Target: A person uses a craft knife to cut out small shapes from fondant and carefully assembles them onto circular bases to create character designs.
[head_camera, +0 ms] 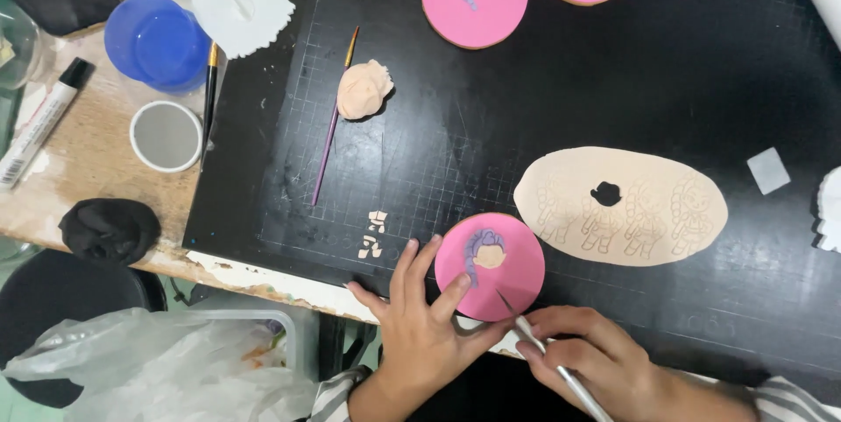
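Bright, even overhead light, soft shadows only. Black cutting mat takes a faint sheen, grid lines readable, no hard glare. Short shadow hugs the lump of peach paste on the mat's upper left. Focus mostly sharp; slight softness at the frame's lower corners below the mat. Mild wide-angle bend along mat edges.

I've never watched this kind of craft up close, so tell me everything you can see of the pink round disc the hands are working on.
The pink disc is a flat round piece with a smooth, matte pink top that looks like rolled icing. It lies flat at the near edge of the black gridded mat. On its upper left sits a small figure: a peach face with purple braided hair. The left hand steadies it, fingertips on its left rim. The right hand holds a thin metal tool whose point touches its lower edge.
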